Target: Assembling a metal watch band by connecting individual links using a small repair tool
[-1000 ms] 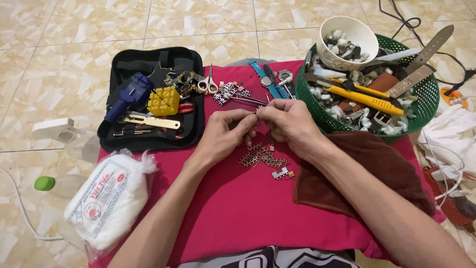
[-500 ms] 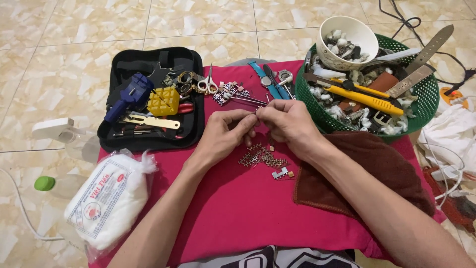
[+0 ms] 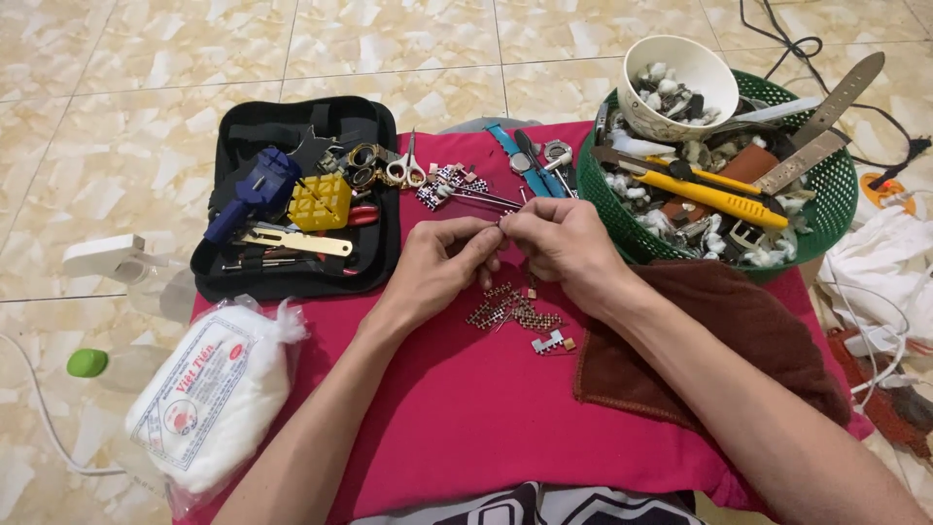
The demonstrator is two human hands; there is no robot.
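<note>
Hands: left hand point(image 3: 434, 264) and right hand point(image 3: 559, 243) meeting fingertip to fingertip, pinching small metal piece point(image 3: 501, 224) together; lying at 6 o'clock beneath, watch-band links point(image 3: 507, 307) on red cloth point(image 3: 466, 408); sitting at 2 o'clock, green basket point(image 3: 836, 185).

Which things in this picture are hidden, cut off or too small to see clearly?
Head view only:
- The small part pinched between the left hand and right hand: covered by the fingertips, too small to identify.
- Inside the white cup: small pale pieces, too small to tell apart.
- Lower layers of the green basket: buried under tools and straps.
- Patterned cloth at the bottom: cut off by the edge.
- White cloth: cut off at the right edge.
</note>
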